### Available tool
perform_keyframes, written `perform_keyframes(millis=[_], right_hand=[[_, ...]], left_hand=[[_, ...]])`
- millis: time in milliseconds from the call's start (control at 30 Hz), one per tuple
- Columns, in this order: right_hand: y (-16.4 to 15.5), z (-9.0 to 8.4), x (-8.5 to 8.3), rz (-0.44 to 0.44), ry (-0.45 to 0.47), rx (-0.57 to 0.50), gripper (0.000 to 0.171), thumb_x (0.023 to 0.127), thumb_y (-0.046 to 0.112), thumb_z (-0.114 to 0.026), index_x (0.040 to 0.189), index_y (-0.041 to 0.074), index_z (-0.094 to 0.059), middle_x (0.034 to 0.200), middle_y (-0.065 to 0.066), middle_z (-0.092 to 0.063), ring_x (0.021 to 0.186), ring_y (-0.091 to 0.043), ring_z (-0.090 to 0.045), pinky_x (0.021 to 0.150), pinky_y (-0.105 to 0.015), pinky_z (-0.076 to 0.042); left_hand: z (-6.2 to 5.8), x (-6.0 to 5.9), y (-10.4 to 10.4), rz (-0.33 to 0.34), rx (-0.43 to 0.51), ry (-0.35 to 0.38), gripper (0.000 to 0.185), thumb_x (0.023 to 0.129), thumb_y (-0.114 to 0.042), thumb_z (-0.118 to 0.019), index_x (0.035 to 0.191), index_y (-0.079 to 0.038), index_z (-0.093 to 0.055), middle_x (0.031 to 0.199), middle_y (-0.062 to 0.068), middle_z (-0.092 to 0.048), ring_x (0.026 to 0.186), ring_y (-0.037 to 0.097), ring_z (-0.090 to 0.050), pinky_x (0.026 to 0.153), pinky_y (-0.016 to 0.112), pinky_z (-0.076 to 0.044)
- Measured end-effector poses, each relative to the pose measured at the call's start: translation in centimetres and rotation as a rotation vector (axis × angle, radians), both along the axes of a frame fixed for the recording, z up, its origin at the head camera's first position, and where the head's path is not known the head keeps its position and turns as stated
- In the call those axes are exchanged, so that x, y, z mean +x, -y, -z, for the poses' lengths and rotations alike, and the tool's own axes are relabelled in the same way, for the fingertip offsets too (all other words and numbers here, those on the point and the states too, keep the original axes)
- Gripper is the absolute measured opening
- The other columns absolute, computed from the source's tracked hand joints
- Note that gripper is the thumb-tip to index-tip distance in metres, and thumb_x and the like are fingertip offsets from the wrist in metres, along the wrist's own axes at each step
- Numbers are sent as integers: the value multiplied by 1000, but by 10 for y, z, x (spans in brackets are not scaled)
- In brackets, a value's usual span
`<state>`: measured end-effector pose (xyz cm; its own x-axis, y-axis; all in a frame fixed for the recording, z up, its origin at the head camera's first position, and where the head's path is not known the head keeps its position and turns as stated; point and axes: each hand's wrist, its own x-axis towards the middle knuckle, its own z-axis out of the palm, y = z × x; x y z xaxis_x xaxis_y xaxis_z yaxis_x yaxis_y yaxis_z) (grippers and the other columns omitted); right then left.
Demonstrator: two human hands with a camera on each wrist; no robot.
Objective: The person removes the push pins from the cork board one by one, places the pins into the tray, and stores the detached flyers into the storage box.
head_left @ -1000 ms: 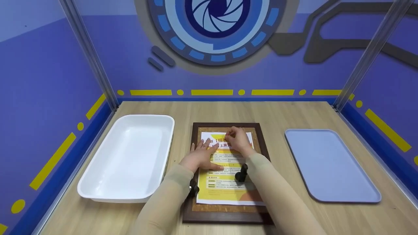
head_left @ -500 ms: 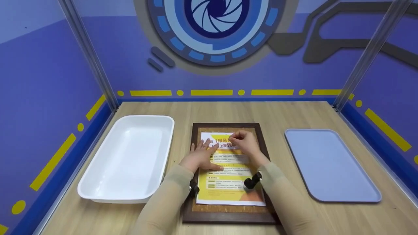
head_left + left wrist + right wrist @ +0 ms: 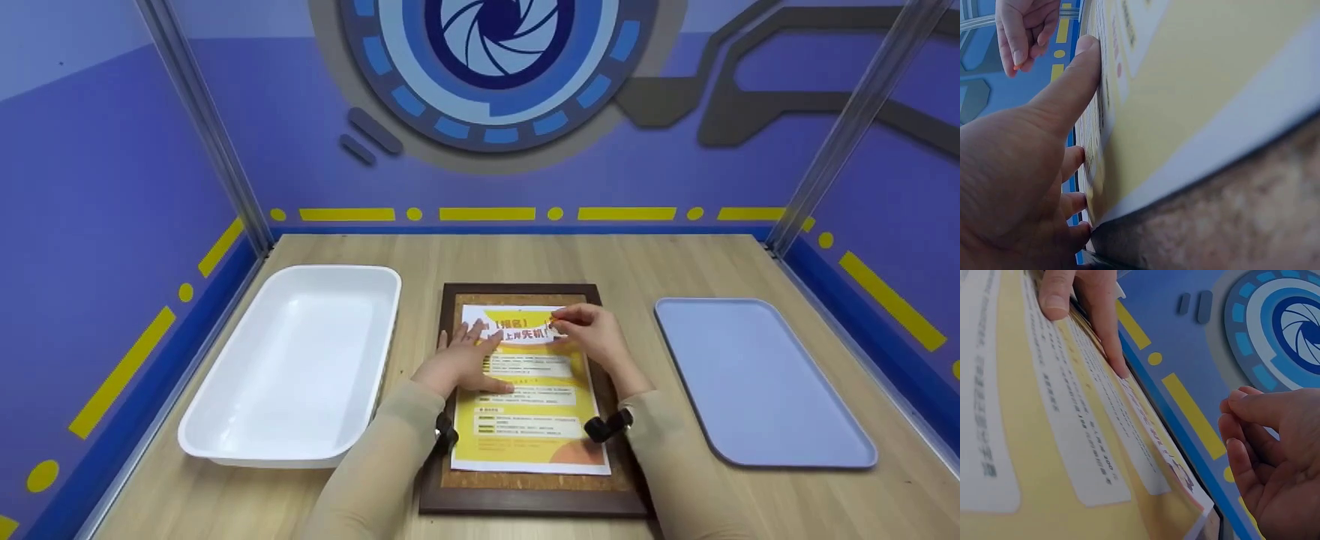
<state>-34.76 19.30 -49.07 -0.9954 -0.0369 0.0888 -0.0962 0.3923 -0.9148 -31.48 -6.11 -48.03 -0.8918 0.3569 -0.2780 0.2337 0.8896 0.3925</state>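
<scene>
A yellow flyer [image 3: 525, 439] lies on a cork board with a dark brown frame [image 3: 525, 501] in the middle of the wooden table. My left hand [image 3: 466, 352] rests flat on the flyer's upper left part, fingers spread and straight; the left wrist view shows its thumb [image 3: 1069, 93] pressing the paper [image 3: 1196, 84]. My right hand [image 3: 562, 321] hovers at the flyer's upper right, fingers curled and pinched on a small orange pin [image 3: 555, 322]. In the right wrist view the right hand [image 3: 1241, 439] stays just off the flyer's corner [image 3: 1190, 495].
A deep white tub [image 3: 330, 268] stands left of the board. A flat light-blue tray [image 3: 757, 375] lies to the right. Purple walls and metal posts close in the back and both sides. Black wrist cameras [image 3: 604, 427] sit over the board's lower half.
My right hand has moved rightward from the flyer's top middle to its upper right, still pinched. The left hand has stayed flat on the paper.
</scene>
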Motion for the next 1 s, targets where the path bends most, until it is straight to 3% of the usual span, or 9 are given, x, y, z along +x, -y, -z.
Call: perform_keyframes(millis=[233, 400, 600, 1000], right_hand=[[-22, -5, 3, 51, -41, -51, 22, 94, 11, -75, 113, -1, -75, 107, -9, -77, 90, -9, -63, 76, -16, -50], [-44, -17, 6, 65, -46, -117, 28, 95, 10, -73, 119, -6, -72, 97, 6, -75, 88, -1, -65, 81, -14, -54], [-81, -28, 11, 107, -103, -104, 33, 95, 15, -74, 120, -8, -71, 85, 22, -72, 81, 3, -67, 79, -14, -55], [-143, -29, 27, 198, -70, 55, 43, 98, 31, -72, 126, -1, -70, 88, 26, -69, 83, 8, -65, 78, -8, -53]], left_hand=[[1, 0, 0, -4, 1, -1, 105, 83, -67, -74, 165, -28, -23, 175, 10, -3, 162, 36, 2, 130, 59, 4], [1, 1, 0, 0, 1, -2, 105, 83, -67, -74, 165, -28, -23, 175, 10, -2, 162, 36, 3, 130, 59, 4], [0, 1, 0, 6, 1, 1, 105, 83, -66, -74, 165, -27, -22, 175, 11, -2, 162, 37, 3, 130, 59, 4], [0, 2, 0, -5, 9, 6, 104, 83, -66, -75, 165, -28, -23, 175, 10, -3, 162, 37, 3, 130, 59, 5]])
